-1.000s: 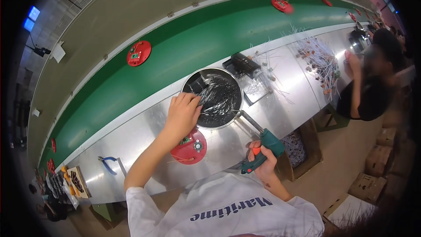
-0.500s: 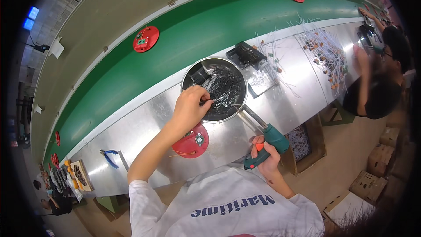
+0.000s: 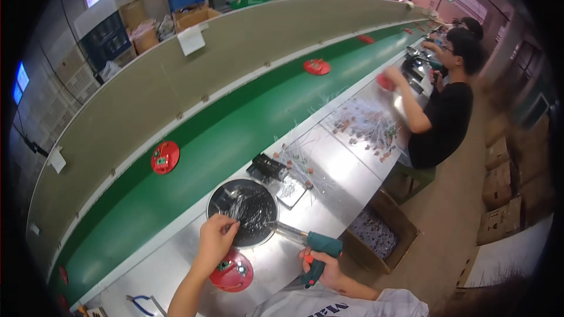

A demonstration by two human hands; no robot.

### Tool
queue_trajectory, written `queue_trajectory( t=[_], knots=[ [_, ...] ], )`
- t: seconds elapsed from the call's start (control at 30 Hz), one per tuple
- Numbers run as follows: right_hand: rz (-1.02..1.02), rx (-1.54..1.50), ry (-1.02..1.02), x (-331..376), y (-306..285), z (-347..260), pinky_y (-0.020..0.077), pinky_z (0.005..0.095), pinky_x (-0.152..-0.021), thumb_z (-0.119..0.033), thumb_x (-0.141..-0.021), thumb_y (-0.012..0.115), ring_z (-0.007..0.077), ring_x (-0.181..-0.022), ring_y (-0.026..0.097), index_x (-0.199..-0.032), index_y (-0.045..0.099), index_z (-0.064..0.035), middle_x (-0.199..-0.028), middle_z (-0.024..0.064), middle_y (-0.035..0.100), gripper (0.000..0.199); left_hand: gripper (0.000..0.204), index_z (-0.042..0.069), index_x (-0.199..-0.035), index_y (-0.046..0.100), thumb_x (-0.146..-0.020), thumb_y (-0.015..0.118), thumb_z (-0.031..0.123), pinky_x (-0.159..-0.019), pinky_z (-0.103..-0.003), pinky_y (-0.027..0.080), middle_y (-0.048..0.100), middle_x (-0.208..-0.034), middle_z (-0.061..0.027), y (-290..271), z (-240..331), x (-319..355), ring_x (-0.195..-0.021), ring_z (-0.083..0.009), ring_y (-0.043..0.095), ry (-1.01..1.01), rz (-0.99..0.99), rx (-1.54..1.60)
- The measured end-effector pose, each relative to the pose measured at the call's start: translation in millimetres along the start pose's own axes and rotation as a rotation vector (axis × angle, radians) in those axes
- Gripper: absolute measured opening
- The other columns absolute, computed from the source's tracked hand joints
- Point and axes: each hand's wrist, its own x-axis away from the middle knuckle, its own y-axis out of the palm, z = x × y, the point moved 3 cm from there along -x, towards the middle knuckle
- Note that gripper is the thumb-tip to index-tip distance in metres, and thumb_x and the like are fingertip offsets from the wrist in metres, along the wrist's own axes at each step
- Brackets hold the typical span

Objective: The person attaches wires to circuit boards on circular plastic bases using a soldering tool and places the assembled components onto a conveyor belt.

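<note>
A round metal bowl (image 3: 208,206) holds a heap of thin dark pieces (image 3: 249,214). My left hand (image 3: 216,236) is at its near left edge, thumb and fingertips pinched together; what they hold, if anything, is too small to make out. In my right hand (image 3: 323,267) is a green pistol-shaped soldering gun (image 3: 324,244) with a red trigger. Its metal nozzle points left and the tip lies at the bowl's right rim. A red disc (image 3: 242,275) with small electronic parts lies on the metal table just below my left hand.
Beyond the bowl stand a black stand (image 3: 269,166) and a small tray (image 3: 290,192). White wires with connectors (image 3: 367,126) are heaped further right. Red discs (image 3: 165,157) lie on the green conveyor (image 3: 235,132). Pliers (image 3: 141,304) are at lower left. A co-worker (image 3: 443,120) sits at right.
My view has tilted up and turned right, so the bench appears lower. My left hand remains pinched by the bowl and my right still grips the soldering gun. The co-worker's arm has moved.
</note>
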Motion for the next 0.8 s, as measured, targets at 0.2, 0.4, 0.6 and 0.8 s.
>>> queue_trajectory(
  t=[0.2,0.4,0.6,0.8],
  knots=[
    [-0.029,-0.028,-0.001,3,1,3,0.0461,0.0324,-0.065,-0.019,-0.085,0.058,0.0215,-0.066,0.057,-0.093,0.058,-0.0022,-0.099,0.0160,0.060,0.019,0.011,-0.003,-0.091,0.071,-0.084,0.068,0.005,-0.056,-0.028,0.044,0.065,-0.080,-0.0121,-1,6,2,-0.060,-0.0168,0.058,0.077,0.023,0.044],
    [-0.033,-0.028,0.039,1,3,4,0.0464,0.0319,-0.064,-0.020,-0.085,0.059,0.0210,-0.065,0.057,-0.094,0.058,-0.0009,-0.096,0.0164,0.060,0.021,0.014,-0.001,-0.097,0.071,-0.085,0.066,0.005,-0.057,-0.032,0.046,0.066,-0.079,-0.0130,-29,39,15,-0.061,-0.0209,0.060,0.087,0.120,-0.112],
    [-0.046,0.153,0.000,3,16,-7,0.0441,0.0289,-0.061,-0.022,-0.087,0.059,0.0177,-0.066,0.055,-0.095,0.057,-0.0002,-0.096,0.0124,0.058,0.023,0.021,0.002,-0.099,0.070,-0.079,0.073,0.010,-0.056,-0.031,0.049,0.070,-0.082,-0.0112,-28,81,71,-0.061,-0.0235,0.063,0.240,-0.019,0.023],
    [-0.240,0.335,0.062,-9,70,-11,0.0508,0.0284,-0.067,0.002,-0.081,0.065,0.0208,-0.087,0.065,-0.104,0.058,-0.0013,-0.106,0.0120,0.060,0.024,0.037,0.000,-0.107,0.068,-0.073,0.078,0.009,-0.063,-0.031,0.053,0.070,-0.097,-0.0123,-6,77,119,-0.074,-0.0242,0.068,0.227,-0.119,0.207]
  ],
)
